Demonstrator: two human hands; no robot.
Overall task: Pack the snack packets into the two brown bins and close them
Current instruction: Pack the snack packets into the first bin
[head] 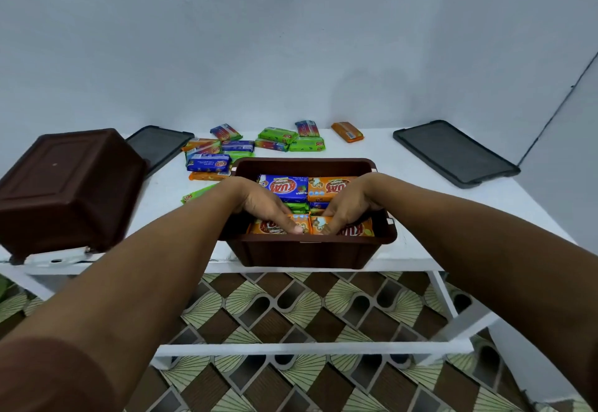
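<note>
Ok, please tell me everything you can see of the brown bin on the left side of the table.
The left brown bin looks like dark brown plastic, glossy. It is turned over and tilted, so its base, with a recessed rectangular panel, faces the camera. It rests on the white table, at its left end. Nothing lies on it; its inside is hidden.

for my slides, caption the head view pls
Left hand and right hand press orange snack packets into the open brown bin; loose packets behind.

blue packet (284, 187): "KUAT", upside down | orange packet (330, 187): "KUAT", upside down | near orange packet (357, 229): "KUA", partly hidden | green packet (307, 144): small logo, perhaps "KUAT"
</note>
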